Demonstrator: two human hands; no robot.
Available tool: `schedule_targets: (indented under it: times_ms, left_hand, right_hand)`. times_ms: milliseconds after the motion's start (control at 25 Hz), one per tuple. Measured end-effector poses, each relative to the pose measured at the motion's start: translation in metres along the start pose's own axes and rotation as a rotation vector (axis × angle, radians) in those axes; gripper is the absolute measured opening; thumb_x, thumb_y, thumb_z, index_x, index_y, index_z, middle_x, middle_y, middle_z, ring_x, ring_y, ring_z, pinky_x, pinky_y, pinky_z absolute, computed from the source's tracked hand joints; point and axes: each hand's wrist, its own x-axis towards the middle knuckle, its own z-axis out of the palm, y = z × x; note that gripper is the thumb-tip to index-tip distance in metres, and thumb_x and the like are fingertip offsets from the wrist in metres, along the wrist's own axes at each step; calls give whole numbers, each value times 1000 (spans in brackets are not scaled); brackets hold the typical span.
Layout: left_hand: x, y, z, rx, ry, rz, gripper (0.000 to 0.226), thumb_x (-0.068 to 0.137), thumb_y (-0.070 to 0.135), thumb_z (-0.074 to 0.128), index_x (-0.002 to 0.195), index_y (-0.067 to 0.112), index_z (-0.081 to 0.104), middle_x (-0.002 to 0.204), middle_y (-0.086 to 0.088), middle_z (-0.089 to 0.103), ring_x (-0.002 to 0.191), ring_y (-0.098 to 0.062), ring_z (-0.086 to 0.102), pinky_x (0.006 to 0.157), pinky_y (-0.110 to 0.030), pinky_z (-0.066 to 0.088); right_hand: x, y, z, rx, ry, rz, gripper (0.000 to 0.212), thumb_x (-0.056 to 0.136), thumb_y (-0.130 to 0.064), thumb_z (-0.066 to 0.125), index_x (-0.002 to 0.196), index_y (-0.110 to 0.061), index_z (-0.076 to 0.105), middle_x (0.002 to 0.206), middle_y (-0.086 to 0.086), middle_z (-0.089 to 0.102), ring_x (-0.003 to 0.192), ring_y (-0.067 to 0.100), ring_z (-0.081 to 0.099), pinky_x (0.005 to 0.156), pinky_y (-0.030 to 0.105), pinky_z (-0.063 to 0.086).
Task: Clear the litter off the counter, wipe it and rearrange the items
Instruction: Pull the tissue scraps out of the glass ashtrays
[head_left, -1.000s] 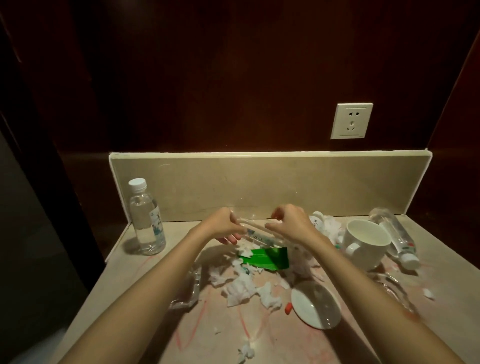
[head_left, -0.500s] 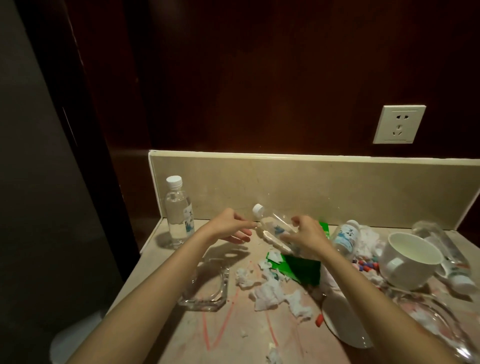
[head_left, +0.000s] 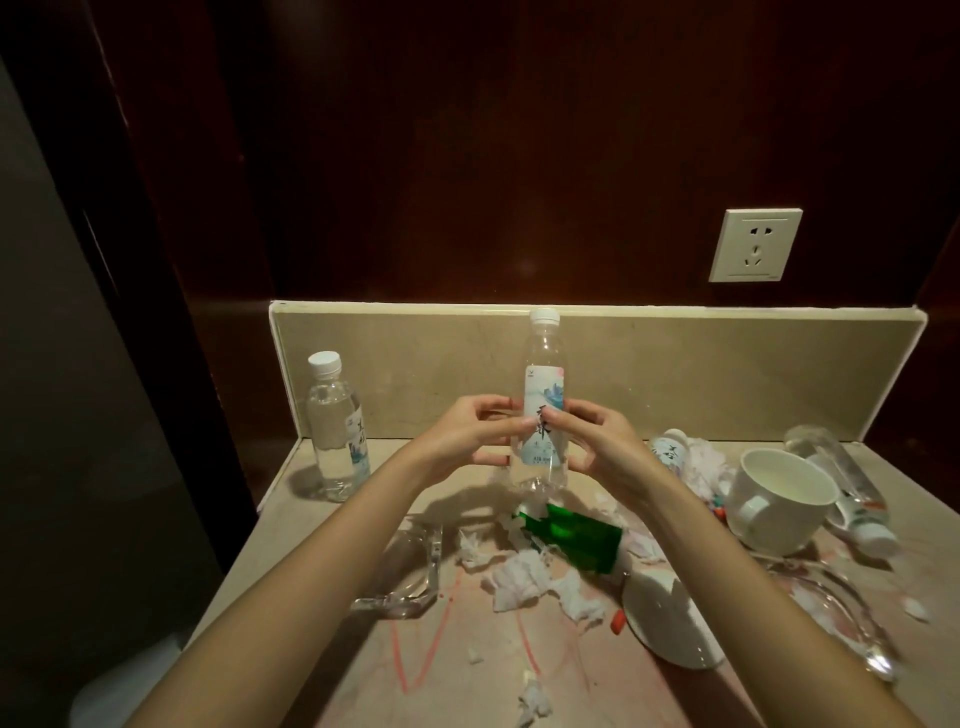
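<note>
Counter (head_left: 332, 670): beige stone top with a raised backsplash behind; red scrawled lines on its surface. All places below are given relative to the white mug.

White mug (head_left: 779, 501): upright near the right rear of the counter, handle toward the viewer, open mouth up.

Empty bottle (head_left: 542, 400): clear plastic, white cap on, pale printed label. Held upright above the counter, well left of the mug, its crumpled base just over the litter.

Left hand (head_left: 467, 441): forearm reaching up from lower left, palm turned inward, fingers and thumb curled to pinch the left side of the empty bottle at the label.

Right hand (head_left: 597, 447): forearm reaching from lower right, palm inward, fingertips curled on the bottle's right side at label height. Both hands grip it between them.

Full bottle (head_left: 336, 428): capped, standing upright far left of the mug, by the counter's left rear corner.

Fallen bottle (head_left: 836, 480): clear, lying on its side just right of the mug, cap toward the viewer.

White saucer (head_left: 670, 623): tilted, in front of the mug and to its left.

Glass ashtray (head_left: 402, 571): clear, well left and in front of the mug.

Green packet (head_left: 576, 538): lying left of the mug, under the held bottle.

Tissue scraps (head_left: 524, 582): torn white pieces scattered around the green packet.
</note>
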Motion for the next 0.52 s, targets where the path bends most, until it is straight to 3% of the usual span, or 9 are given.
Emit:
schedule_targets:
  times_ms: [200,520]
  left_hand:
    - [-27,-4,-9,-3,-6,21,47,81,22,72,124,11,57,118,-4,67,107,-16,66,90,-42,55]
    - [-101,-29,-29,39,7,2,35,83,19,71,117,20,61,114,-1,69,105,-12,66,86,-38,57]
  right_hand:
    - [-14,3,14,-170,3,-33,53,69,-43,72,112,-14,66,111,2,69,107,15,64,90,41,54]
    - [-55,32,63,-230,-36,-28,51,69,-49,71,108,-16,68,107,0,71,104,13,65,78,36,57]
